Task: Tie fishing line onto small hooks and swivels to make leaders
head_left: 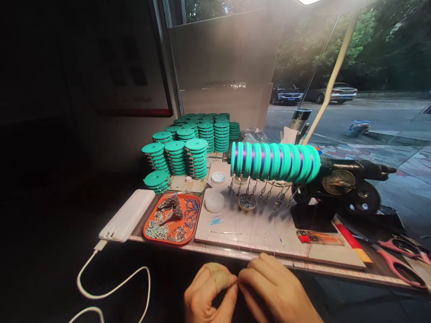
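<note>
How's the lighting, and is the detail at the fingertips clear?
Head view: far left is nearly black, the light at the top edge blown out; head view: the row of turquoise spools is brightly lit; head view: anything between the left hand and right hand is too fine to make out.

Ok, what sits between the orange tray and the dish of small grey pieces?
In the head view, a round white object, between tray and dish.

Over there, 1 head-worn camera looks forward and down, with the person's left hand [210, 294] and right hand [278, 287] close below it. Its view climbs across the pale board [249, 244] to the spools [276, 162], then through the window to distant parked cars [340, 93].
</note>
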Demonstrator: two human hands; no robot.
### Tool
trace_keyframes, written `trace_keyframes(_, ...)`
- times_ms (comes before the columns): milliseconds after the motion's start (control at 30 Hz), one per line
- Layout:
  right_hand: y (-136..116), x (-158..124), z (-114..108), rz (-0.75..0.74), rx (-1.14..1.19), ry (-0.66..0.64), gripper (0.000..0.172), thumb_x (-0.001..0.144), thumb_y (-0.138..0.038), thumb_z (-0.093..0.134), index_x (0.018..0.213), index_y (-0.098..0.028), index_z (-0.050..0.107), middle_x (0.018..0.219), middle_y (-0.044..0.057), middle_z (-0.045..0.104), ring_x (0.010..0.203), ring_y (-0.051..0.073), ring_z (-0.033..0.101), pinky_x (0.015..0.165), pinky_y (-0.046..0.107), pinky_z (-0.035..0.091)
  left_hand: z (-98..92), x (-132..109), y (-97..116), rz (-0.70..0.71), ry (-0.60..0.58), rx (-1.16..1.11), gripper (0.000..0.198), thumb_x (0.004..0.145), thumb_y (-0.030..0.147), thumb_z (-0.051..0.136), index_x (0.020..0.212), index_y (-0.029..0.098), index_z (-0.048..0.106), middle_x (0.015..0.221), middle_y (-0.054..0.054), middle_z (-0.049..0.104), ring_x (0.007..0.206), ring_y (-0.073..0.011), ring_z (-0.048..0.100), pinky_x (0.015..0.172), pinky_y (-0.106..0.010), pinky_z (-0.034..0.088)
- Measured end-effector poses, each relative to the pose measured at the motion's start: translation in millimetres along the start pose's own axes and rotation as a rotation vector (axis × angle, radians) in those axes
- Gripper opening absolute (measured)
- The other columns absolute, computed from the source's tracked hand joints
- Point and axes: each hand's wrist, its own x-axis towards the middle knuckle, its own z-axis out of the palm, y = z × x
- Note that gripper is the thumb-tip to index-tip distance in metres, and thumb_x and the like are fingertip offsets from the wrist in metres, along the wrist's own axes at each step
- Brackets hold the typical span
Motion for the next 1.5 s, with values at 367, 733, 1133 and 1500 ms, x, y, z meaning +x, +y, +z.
trace_keyframes(367, -1, 1, -2, 0.005, -0.036, 0.000, 0.031, 0.088, -0.013, 0.035, 0.065, -0.018, 0.056, 0.054, 0.001, 0.050, 0.051, 0.014, 0.044, 0.048, 0.024, 0.032, 4.1, -1, 1, -0.047, 0.071, -0.004, 0.018, 0.072, 0.003, 0.058, 0.072, 0.020, 0.062, 0.066, -0.001, 0.062, 0.059, -0.0130, 0.060, 0.053, -0.021, 0.048)
trace_keyframes(733, 0, -1, 7, 0.024, -0.030, 0.057, 0.037, 0.091, -0.017, 0.032, 0.061, -0.018, 0.053, 0.053, 0.001, 0.047, 0.051, 0.014, 0.039, 0.048, 0.026, 0.028, -3.4, 2, 0, 0.071, -0.022, 0.097, 0.018, 0.071, 0.000, 0.058, 0.076, 0.018, 0.061, 0.066, -0.002, 0.063, 0.060, -0.0129, 0.062, 0.055, -0.020, 0.051)
trace_keyframes(1133, -1, -1, 3, 0.006, -0.085, 0.018, 0.033, 0.091, -0.016, 0.034, 0.066, -0.019, 0.054, 0.054, 0.000, 0.050, 0.051, 0.013, 0.043, 0.050, 0.026, 0.032, -3.2, 3, 2, 0.115, 0.008, 0.186, 0.018, 0.072, 0.000, 0.054, 0.073, 0.017, 0.059, 0.063, -0.002, 0.061, 0.059, -0.0134, 0.060, 0.054, -0.022, 0.050)
trace_keyframes(1500, 3, 3, 2, 0.022, -0.102, 0.000, 0.029, 0.088, -0.012, 0.034, 0.066, -0.020, 0.052, 0.058, -0.001, 0.050, 0.059, 0.015, 0.047, 0.084, 0.036, 0.038, -1.1, 1, 3, 0.013, -0.068, 0.286, 0.017, 0.074, 0.005, 0.051, 0.069, 0.020, 0.058, 0.069, -0.002, 0.064, 0.066, -0.0170, 0.060, 0.057, -0.027, 0.047)
